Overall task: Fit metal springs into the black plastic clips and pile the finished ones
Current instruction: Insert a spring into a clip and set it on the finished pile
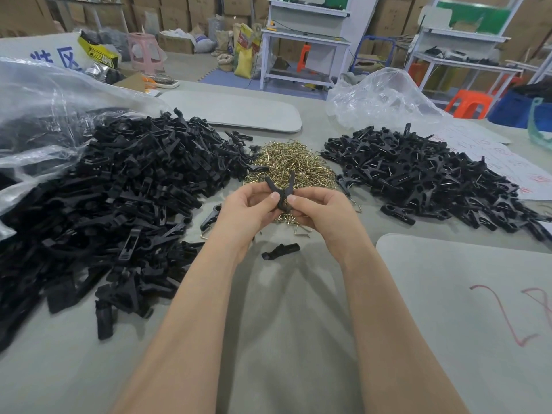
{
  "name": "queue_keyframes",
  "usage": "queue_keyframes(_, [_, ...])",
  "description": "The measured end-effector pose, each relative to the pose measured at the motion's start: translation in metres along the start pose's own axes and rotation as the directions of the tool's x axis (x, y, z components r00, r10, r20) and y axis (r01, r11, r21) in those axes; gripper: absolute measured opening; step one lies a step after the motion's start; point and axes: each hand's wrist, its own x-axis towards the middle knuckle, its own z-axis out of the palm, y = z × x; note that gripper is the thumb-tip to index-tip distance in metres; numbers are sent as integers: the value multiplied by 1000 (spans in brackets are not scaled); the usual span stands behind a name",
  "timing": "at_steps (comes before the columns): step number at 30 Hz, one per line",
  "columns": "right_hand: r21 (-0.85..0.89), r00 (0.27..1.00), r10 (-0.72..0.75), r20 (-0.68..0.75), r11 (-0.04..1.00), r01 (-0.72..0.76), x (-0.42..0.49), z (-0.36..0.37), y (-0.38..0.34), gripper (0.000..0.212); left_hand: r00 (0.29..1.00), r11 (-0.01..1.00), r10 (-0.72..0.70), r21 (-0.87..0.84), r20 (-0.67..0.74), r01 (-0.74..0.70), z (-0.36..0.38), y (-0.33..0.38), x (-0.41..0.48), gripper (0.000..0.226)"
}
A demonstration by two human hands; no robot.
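A bare strip of grey table [283, 318] is bounded on the left by loose clip parts [119, 189], on the right by the finished clips [418, 174] and a grey board [463, 294], and ahead by the springs [291, 161]; one stray clip piece [280, 251] lies within it. Above the springs' near edge a black clip [281, 192] is pinched between the left hand [245, 210] and the right hand [321, 212], thumbs uppermost, its arms spread in a V.

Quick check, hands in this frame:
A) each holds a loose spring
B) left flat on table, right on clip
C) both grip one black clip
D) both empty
C: the left hand and right hand both pinch the same black clip, with the spring pile behind it.
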Motion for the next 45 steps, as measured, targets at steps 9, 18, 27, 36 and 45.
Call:
queue_keyframes(9, [-55, 995, -100, -17, 994, 99, 0, 3, 0, 15, 1000, 1000, 12, 0, -14, -12, -1, -1, 1, 14])
queue_keyframes(18, [-74, 999, -46, -16, 996, 44, 2, 3, 1, 12, 1000, 999, 10, 39, -11, -9, 0, -3, 2, 14])
queue_keyframes(27, [96, 997, -37, -67, 994, 43, -1, 4, -4, 18, 996, 999, -29, -23, -89, 27, -1, -3, 5, 10])
queue_keyframes(36, [62, 997, -83, 0, 995, 82, -2, 8, -1, 16, 994, 1000, -20, 16, -108, 22, -3, -3, 5, 17])
queue_keyframes(45, [-150, 961, -276, -7, 950, 272, 1, 11, 0, 26, 987, 982, 113, 162, -113, -94, 2, -1, 0, 18])
